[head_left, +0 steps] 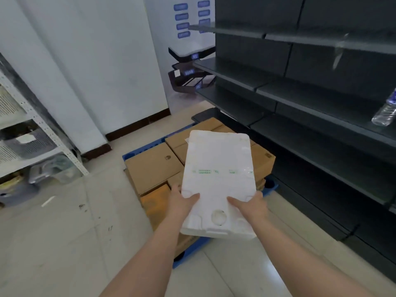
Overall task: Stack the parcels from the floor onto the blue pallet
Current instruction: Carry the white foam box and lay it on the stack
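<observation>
I hold a flat white foam parcel [218, 179] in the air with both hands, above the blue pallet [192, 251]. My left hand [182, 200] grips its near left edge, thumb on top. At the near right edge my right hand [249, 203] grips it the same way. A band of clear tape with green print crosses the parcel's middle. Several brown cardboard boxes [153, 166] lie on the pallet under and behind the foam parcel. The parcel hides part of them.
Dark grey metal shelving [310, 93] runs along the right, close to the pallet, with a plastic water bottle [385, 112] on one shelf. A white rack [32, 136] with bags stands at the left. Beige tiled floor [64, 232] lies in front left.
</observation>
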